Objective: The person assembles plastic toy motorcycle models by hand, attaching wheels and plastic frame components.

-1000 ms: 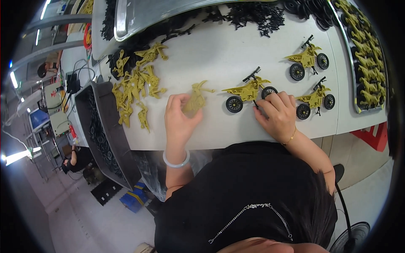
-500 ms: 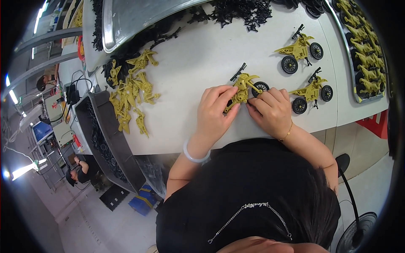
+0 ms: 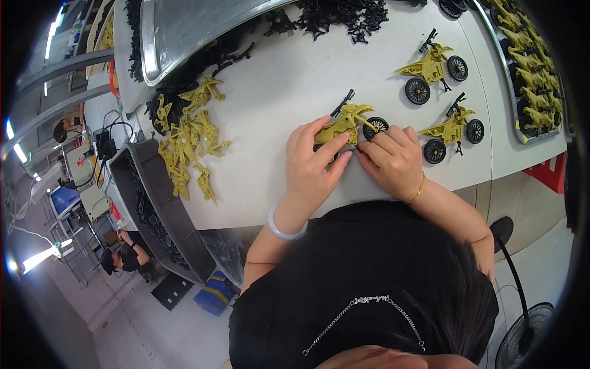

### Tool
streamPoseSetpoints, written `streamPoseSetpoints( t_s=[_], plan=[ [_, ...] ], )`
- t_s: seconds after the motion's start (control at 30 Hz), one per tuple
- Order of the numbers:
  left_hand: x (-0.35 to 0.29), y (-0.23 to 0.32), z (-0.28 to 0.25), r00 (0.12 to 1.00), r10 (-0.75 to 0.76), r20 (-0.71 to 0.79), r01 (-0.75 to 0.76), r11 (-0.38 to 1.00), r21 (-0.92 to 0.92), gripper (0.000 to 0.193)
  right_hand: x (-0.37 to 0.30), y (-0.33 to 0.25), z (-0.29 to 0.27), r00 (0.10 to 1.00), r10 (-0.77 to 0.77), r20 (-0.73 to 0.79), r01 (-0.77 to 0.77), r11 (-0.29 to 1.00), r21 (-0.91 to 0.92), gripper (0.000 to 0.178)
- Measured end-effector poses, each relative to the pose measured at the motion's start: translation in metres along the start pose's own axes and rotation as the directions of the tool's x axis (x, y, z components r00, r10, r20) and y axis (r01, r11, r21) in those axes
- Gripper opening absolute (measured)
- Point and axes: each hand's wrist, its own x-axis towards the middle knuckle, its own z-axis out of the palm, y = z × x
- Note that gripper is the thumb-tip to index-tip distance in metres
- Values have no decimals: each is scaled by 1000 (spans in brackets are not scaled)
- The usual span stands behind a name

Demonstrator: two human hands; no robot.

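My left hand (image 3: 311,161) is closed around the rear of a yellow-green toy motorcycle (image 3: 348,118), its thumb below and fingers over the body. The toy has black handlebars (image 3: 342,103) and a spoked black front wheel (image 3: 375,128); its rear wheel is mostly behind my fingers. My right hand (image 3: 393,155) is pinched at the toy's lower edge, just under the front wheel. Whatever lies between those fingertips is too small and covered to make out. Two similar motorcycles, one farther off (image 3: 429,66) and one nearer (image 3: 451,128), stand to the right on the white table (image 3: 264,123).
Loose yellow-green body parts (image 3: 190,138) lie at the left, near a grey bin (image 3: 184,237) of black wheels. Small black parts (image 3: 344,17) and a metal tray (image 3: 203,31) are at the back. Another tray (image 3: 522,136) at right holds several motorcycles. A person (image 3: 126,255) is at far left.
The motorcycle has turned in my hands, so more of its side and rear body shows. My left fingers have shifted along the body, while my right hand stays pinched beneath it.
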Motion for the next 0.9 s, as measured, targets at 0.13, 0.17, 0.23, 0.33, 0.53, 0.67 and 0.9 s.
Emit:
streamPoseSetpoints(
  t_s=[0.13, 0.17, 0.23, 0.33, 0.53, 0.67, 0.9],
  plan=[
    [-5, -7, 4, 998, 49, 38, -52, 995, 86, 29, 0, 0, 0, 1000, 5, -1, -5, 1000, 8, 13],
    [-5, -7, 5, 998, 50, 36, -54, 992, 116, 28, 0, 0, 0, 1000, 2, -4, -2, 1000, 8, 13],
    [-7, -5, 6, 999, 32, 24, -34, 995, 92, 27, 0, 1, 0, 1000, 0, -8, 0, 1000, 10, 13],
    [-8, -3, 3, 1000, -3, -4, 3, 999, 44, 27, 0, 1, -1, 1000, -3, -4, 3, 1000, 7, 13],
    [-4, -5, 4, 998, -20, 52, 15, 996, 91, 26, -1, 2, 0, 1000, 5, 0, -5, 1000, 9, 12],
    [-2, -5, 4, 999, -24, 36, 21, 997, 78, 26, -1, 3, 1, 1000, 1, -8, -1, 1000, 4, 14],
    [6, -3, 2, 999, 9, 51, -11, 999, 31, 25, 0, 2, 1, 1000, 4, -13, -4, 1000, -11, 12]
  ],
)
